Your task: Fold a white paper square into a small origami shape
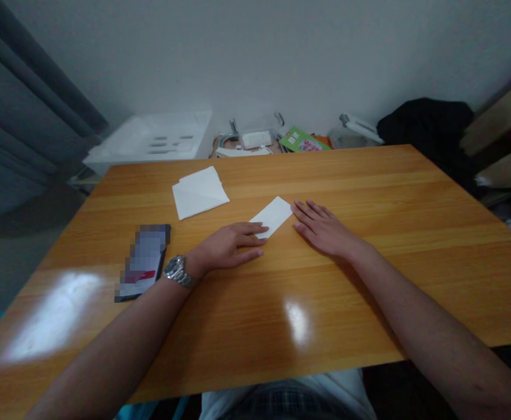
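Green booklet (pixel 304 142): large white characters on its cover, pale against the green, too small and blurred to be read with certainty; a small red mark stands near its top edge, its lettering too tiny to make out
Phone (pixel 145 262): screen covered by coarse pixel blocks that hide any wording; a red band (pixel 144 276) crosses its lower part, and no word or number can be read on it
Wristwatch (pixel 177 269): dial too small to read, neither brand nor numerals legible

Small white paper (pixel 277 214) partly hidden under the left hand (pixel 228 245), phone screen (pixel 147 256) pixelated past reading.
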The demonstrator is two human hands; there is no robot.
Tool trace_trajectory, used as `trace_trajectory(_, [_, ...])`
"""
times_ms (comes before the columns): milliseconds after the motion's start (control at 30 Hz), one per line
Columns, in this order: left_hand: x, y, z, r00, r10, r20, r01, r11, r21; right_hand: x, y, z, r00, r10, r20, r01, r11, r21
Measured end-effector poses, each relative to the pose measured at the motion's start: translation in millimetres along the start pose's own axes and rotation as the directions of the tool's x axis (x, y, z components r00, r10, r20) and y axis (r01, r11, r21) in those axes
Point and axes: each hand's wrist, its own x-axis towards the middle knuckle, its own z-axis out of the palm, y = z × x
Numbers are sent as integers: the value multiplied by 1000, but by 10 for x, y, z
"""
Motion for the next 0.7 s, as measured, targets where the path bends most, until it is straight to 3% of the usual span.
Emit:
trace_trajectory(133, [28, 46, 30, 1000, 5, -14, -4, 996, 88, 19, -40, -23, 998, -9, -66, 9, 1000, -4])
trace_trajectory(300, [33, 92, 85, 999, -27, 23, 23, 988, 153, 74, -74, -102, 967, -221, -126, 230, 971, 61])
trace_trajectory(433, [24, 98, 165, 999, -32, -35, 36, 993, 108, 87, -121, -89, 929, -349, -127, 365, 921, 138])
trace_trajectory(700, [14, 41, 168, 982, -116, -150, 136, 981, 135, 60, -142, -87, 929, -357, -101, 370, 906, 206])
